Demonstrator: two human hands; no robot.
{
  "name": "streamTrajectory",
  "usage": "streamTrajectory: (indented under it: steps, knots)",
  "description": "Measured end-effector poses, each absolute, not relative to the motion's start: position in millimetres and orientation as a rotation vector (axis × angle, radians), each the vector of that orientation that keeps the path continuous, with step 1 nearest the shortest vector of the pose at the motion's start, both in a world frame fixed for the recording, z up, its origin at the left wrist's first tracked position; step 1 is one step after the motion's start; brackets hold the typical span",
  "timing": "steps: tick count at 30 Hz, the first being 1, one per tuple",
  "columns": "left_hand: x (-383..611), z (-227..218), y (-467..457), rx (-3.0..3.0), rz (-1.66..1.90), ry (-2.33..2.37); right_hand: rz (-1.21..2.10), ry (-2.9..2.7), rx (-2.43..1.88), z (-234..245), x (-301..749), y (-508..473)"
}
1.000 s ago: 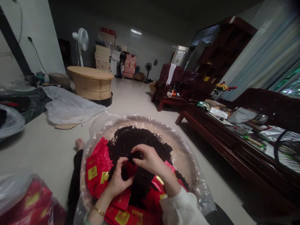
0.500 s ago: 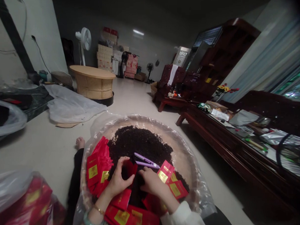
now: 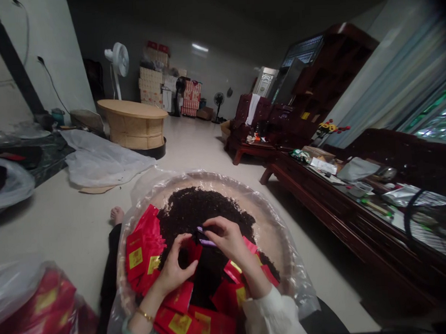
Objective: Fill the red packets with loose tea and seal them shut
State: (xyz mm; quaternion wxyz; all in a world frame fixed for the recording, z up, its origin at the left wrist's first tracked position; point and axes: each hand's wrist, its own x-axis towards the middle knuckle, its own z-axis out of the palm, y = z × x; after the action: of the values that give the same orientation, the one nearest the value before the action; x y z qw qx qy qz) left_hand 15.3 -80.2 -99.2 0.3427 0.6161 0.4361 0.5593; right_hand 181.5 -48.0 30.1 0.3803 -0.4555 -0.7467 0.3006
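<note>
Near the middle of a round, plastic-lined basket (image 3: 284,223), my left hand (image 3: 175,267) is closed around a small red packet (image 3: 195,254), its opening facing up. My right hand (image 3: 228,238) is closed over a purple mini flat iron (image 3: 207,243), whose jaw ends show beside the packet's top. The rest of the iron is hidden behind my fingers. A heap of dark dried leaves (image 3: 206,204) lies beyond both hands. Red packets with gold labels lie to the left (image 3: 136,257) and nearer to me (image 3: 180,324).
A plastic bag of red packets (image 3: 47,302) stands at lower left. Clear sheeting (image 3: 104,155) and a round wooden table (image 3: 132,109) are farther off. A long dark wooden table (image 3: 331,201) with clutter runs along the right. My bare foot (image 3: 116,215) is beside the basket.
My right hand has risen from the dark leaves onto the purple mini flat iron, now mostly covered. A red packet beside it has shifted. My left hand still holds its packet in about the same spot.
</note>
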Motion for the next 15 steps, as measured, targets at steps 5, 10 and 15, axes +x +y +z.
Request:
streamTrajectory:
  steps: [5,10,15]
  knots:
    - [14,-97,-80,1.575,1.435,1.119,0.754,-1.955,-1.074,31,169,-54]
    - [14,-91,-81,1.386,1.375,0.957,0.588,-2.306,-0.909,22,180,-55]
    - [14,-87,-79,1.088,1.337,0.865,0.437,-2.189,-0.888,6,181,-46]
